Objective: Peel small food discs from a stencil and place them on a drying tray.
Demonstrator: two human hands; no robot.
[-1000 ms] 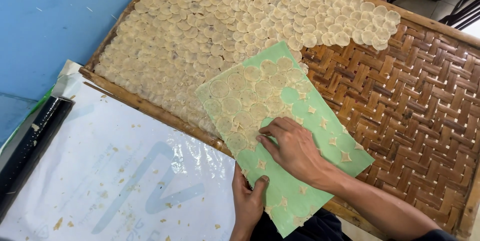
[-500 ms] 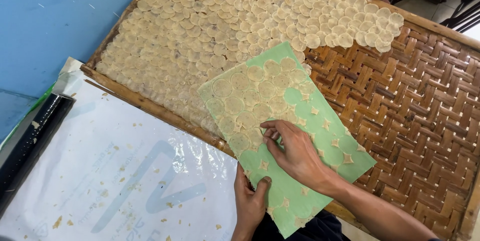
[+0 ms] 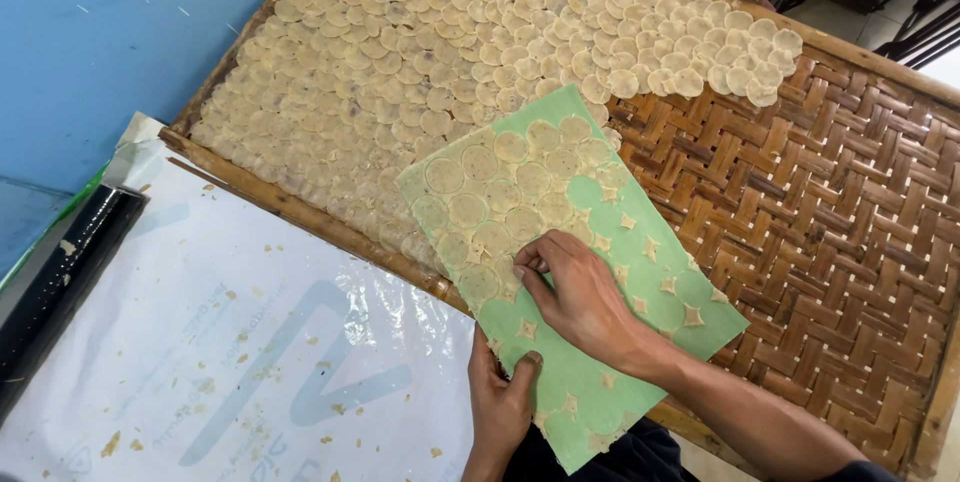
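A light green sheet (image 3: 655,327) lies tilted over the near edge of a woven bamboo tray (image 3: 850,222). Thin round pale dough discs (image 3: 500,197) cover its far half; small star-shaped scraps dot the near half. My right hand (image 3: 580,302) rests on the sheet with thumb and fingertips pinching at the edge of a disc near the sheet's middle. My left hand (image 3: 500,397) grips the sheet's near left edge, thumb on top. Many more pale discs (image 3: 450,52) lie in overlapping rows on the tray's far left part.
A white plastic-covered sheet (image 3: 230,342) with crumbs lies at lower left. A black bar (image 3: 60,287) runs along its left side. A blue surface (image 3: 100,32) fills the upper left. The tray's right half shows bare weave. Dark furniture legs (image 3: 900,12) stand at upper right.
My right hand has slid a little up and left on the green sheet, fingertips now closing on a disc. My left hand keeps its hold on the sheet's edge.
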